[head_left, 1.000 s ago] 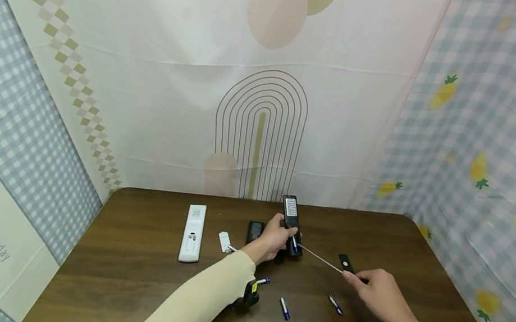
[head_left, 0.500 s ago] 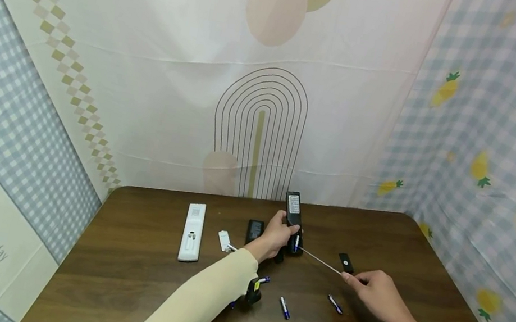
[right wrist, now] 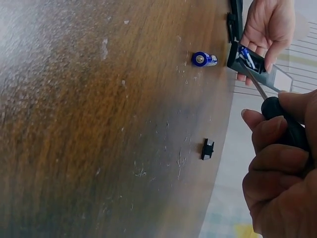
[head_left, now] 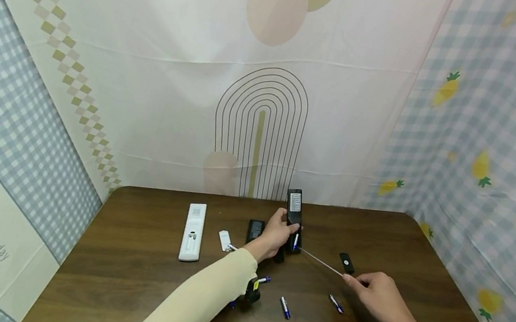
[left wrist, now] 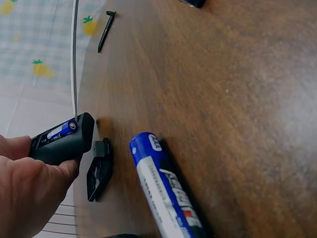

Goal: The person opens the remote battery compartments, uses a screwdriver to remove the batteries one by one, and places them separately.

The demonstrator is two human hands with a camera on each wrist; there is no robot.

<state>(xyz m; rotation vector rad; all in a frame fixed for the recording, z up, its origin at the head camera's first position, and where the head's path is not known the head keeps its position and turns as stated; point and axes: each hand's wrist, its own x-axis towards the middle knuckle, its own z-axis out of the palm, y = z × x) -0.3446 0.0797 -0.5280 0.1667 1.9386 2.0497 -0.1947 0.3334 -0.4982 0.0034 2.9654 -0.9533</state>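
In the head view my left hand [head_left: 275, 235] grips a black remote control [head_left: 295, 204], its back turned up and its battery compartment uncovered. A blue-and-white battery [left wrist: 60, 130] lies in that compartment in the left wrist view. My right hand [head_left: 381, 297] holds a screwdriver by its dark handle [right wrist: 285, 124]. The thin metal shaft [head_left: 323, 263] reaches across to the remote, with its tip at the battery's end. Behind my left hand and wrist, part of the remote and table is hidden.
Loose batteries [head_left: 285, 308] lie on the brown table [head_left: 126, 275]. To the left are a white remote [head_left: 194, 224] with its compartment uncovered and a small white cover [head_left: 224, 240]. Another black remote [head_left: 255, 230] lies beside my left hand. A black cover [head_left: 346, 263] rests near my right hand.
The black remote in my left hand has shifted slightly up and to the right. The screwdriver tip stays at the battery compartment, and my right hand has barely moved.
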